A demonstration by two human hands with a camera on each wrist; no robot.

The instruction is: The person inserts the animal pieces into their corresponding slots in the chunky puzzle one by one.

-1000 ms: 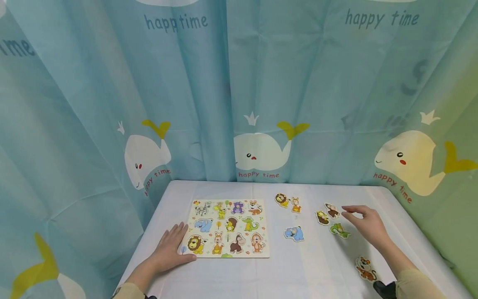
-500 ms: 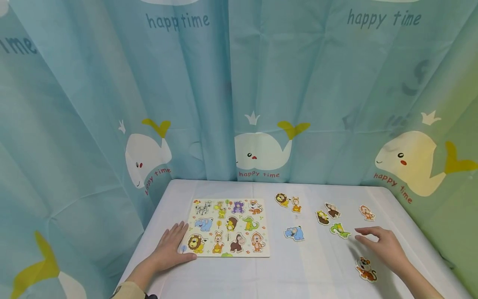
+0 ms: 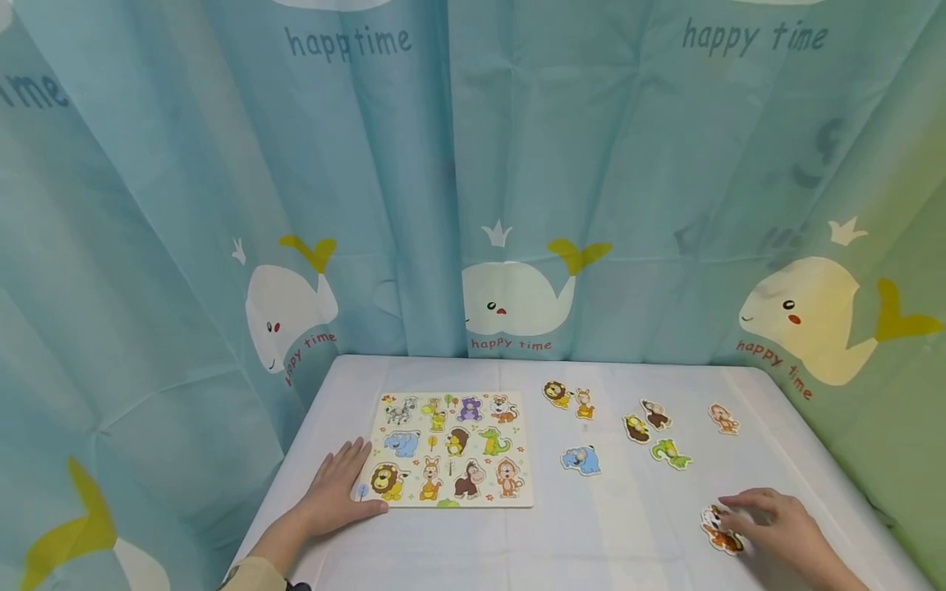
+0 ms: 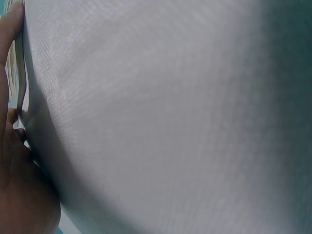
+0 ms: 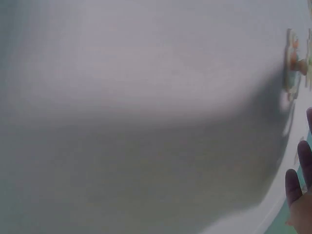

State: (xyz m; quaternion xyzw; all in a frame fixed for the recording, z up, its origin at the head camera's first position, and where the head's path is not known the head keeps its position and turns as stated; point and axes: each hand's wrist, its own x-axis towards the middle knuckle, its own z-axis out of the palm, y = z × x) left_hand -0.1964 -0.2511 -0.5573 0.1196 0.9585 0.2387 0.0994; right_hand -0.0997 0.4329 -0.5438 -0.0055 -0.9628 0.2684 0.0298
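Observation:
My left hand (image 3: 336, 492) rests with spread fingers at the near left corner of an animal peg puzzle board (image 3: 452, 502). In the left wrist view, part of the hand (image 4: 22, 190) shows at the board's edge. On the right, my right hand (image 3: 779, 525) is over a tiger puzzle piece (image 3: 713, 520), with the thumb across part of it and a gap between thumb and index finger. The right wrist view shows a knobbed piece (image 5: 291, 63) and some fingers of the right hand (image 5: 301, 183); thumb and index finger are not clearly visible there.
Loose pieces lie right of the board: a lion (image 3: 557, 395), kangaroo (image 3: 585, 403), elephant (image 3: 580, 460), hedgehog (image 3: 636, 428), gorilla (image 3: 655, 414), crocodile (image 3: 671, 454) and monkey (image 3: 723, 419). A whale-print curtain (image 3: 414, 205) hangs behind the white table (image 3: 591, 533).
My right hand left the monkey piece on the table at the far right, then came nearer to me, over the tiger piece. The left hand stayed put.

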